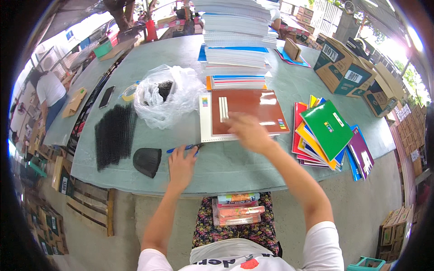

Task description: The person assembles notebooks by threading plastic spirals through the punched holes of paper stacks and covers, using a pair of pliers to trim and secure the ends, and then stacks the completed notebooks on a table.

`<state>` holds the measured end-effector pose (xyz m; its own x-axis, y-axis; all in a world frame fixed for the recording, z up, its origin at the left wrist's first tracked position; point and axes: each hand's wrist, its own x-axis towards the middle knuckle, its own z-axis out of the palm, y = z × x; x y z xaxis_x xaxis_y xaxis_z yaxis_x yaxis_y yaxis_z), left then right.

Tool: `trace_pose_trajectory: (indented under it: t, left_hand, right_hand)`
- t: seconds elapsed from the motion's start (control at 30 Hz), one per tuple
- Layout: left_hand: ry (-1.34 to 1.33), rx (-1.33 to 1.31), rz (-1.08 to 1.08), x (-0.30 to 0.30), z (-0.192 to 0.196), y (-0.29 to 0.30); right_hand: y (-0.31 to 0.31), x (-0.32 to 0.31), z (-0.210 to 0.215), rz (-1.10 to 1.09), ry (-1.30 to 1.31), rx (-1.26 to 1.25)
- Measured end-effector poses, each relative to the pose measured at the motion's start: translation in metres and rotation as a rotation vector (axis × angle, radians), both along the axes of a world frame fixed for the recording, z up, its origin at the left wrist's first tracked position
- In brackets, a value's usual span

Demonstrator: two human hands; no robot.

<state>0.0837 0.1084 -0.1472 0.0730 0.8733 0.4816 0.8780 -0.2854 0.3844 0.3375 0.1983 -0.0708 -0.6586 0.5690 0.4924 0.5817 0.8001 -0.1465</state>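
My left hand (182,168) lies near the front of the table, fingers spread, fingertips touching a small blue-handled tool (188,147) with a dark tip; its exact kind is unclear. Blurred by motion, my right hand (249,132) is over a glossy brown notebook cover (253,105), its fingers near the white stripes. That cover lies on white sheets (205,124) with holes along the front edge. Left of my left hand sits a dark rounded pad-like piece (147,162). Beyond it lies a bundle of black spiral binding coils (115,133).
A clear plastic bag (169,101) stands left of the cover, near a phone (106,97). A tall stack of bound sheets (236,40) rises behind. Colourful notebooks (327,128) are piled at right. Cardboard boxes (343,67) stand at the far right. Another person (50,90) is at far left.
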Motion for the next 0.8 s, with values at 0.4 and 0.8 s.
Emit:
trace_pose_trajectory:
  t: [0.4,0.8]
  left_hand:
    - [0.15,0.268,-0.042,0.036,0.015,0.018]
    - [-0.539,0.064,-0.133,0.064,0.055,-0.019]
  right_hand:
    - [-0.025,-0.036,-0.008,-0.167,-0.372,-0.053]
    - [-0.115,0.015,0.136,-0.422,0.912,-0.364]
